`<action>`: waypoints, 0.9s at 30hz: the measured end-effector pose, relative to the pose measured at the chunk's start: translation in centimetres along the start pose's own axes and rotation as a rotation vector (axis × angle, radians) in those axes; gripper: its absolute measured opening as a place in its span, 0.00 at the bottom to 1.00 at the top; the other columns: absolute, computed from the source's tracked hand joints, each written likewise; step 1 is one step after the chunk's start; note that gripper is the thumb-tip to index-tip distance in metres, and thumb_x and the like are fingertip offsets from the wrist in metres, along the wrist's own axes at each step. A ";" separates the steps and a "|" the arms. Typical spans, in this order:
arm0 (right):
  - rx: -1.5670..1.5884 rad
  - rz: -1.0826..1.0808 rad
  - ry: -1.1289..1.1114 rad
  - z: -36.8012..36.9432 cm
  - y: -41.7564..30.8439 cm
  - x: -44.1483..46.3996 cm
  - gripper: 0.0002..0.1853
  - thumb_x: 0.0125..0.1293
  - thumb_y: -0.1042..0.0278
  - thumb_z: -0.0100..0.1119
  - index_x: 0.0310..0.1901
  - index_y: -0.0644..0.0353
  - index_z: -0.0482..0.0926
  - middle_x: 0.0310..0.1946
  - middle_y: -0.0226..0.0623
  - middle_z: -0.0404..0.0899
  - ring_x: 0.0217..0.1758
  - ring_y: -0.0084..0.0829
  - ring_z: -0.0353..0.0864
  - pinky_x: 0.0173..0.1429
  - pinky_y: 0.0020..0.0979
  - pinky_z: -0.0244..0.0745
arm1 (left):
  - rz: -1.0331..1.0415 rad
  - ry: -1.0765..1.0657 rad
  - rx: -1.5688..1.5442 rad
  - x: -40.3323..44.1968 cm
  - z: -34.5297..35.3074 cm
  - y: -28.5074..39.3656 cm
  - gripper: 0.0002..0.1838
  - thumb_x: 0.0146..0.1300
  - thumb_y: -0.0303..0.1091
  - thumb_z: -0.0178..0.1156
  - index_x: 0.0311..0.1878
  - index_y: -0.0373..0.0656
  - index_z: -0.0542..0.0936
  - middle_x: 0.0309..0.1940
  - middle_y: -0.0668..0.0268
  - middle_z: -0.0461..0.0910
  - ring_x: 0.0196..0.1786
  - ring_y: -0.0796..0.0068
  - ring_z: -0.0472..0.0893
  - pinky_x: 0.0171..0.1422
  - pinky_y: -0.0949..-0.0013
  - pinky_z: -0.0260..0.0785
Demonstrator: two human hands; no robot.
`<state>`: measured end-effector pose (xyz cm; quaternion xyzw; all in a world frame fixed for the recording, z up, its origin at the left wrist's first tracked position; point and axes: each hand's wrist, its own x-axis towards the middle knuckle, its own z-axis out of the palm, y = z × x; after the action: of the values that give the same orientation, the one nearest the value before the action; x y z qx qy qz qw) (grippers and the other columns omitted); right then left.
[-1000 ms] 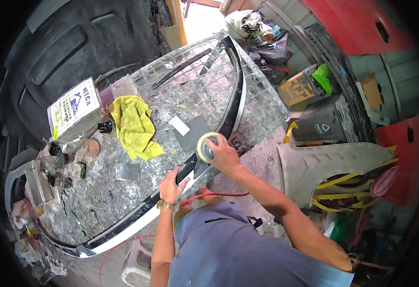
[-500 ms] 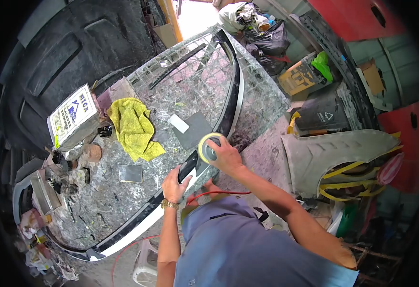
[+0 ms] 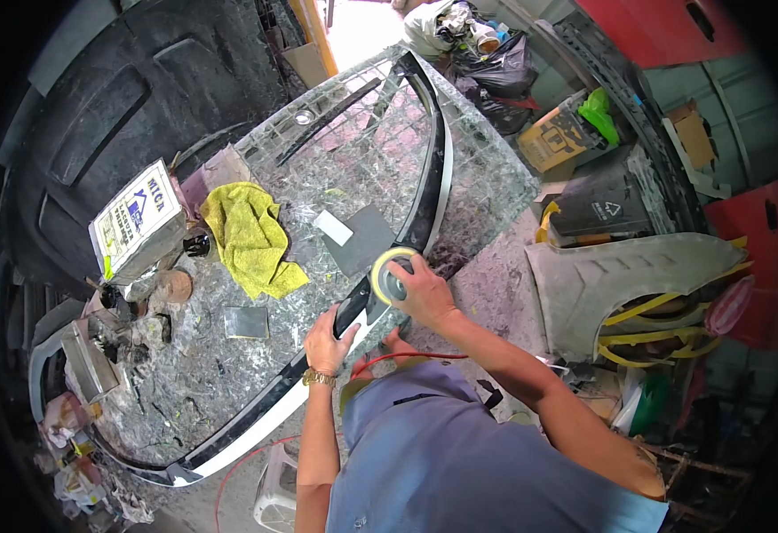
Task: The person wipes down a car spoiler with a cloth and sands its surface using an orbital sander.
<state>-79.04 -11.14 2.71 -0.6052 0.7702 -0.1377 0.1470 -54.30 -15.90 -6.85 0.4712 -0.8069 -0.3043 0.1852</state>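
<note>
Strip [image 3: 425, 197] beneath left grip [image 3: 325, 346], yellow-rimmed disc [image 3: 388, 281] under right grip [image 3: 426, 295].

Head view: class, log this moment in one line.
left hand: on curved strip | right hand: holding yellow-rimmed disc over strip | table: yellow cloth

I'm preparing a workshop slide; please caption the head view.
Left hand on a long curved strip, right hand holding a round yellow-rimmed tool over it, yellow cloth nearby.
</note>
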 end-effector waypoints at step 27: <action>0.046 0.052 -0.067 0.6 -0.9 -3.2 0.38 0.53 0.58 0.79 0.66 0.40 0.73 0.54 0.47 0.72 0.55 0.54 0.84 0.51 0.50 0.85 | -0.009 -0.015 -0.001 -0.1 0.0 -0.2 0.35 0.56 0.55 0.76 0.64 0.48 0.81 0.49 0.55 0.87 0.50 0.50 0.86 0.54 0.54 0.79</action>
<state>-77.33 -8.29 2.72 -0.5858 0.7769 -0.1309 0.1900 -54.10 -15.91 -6.96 0.4725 -0.8060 -0.3089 0.1781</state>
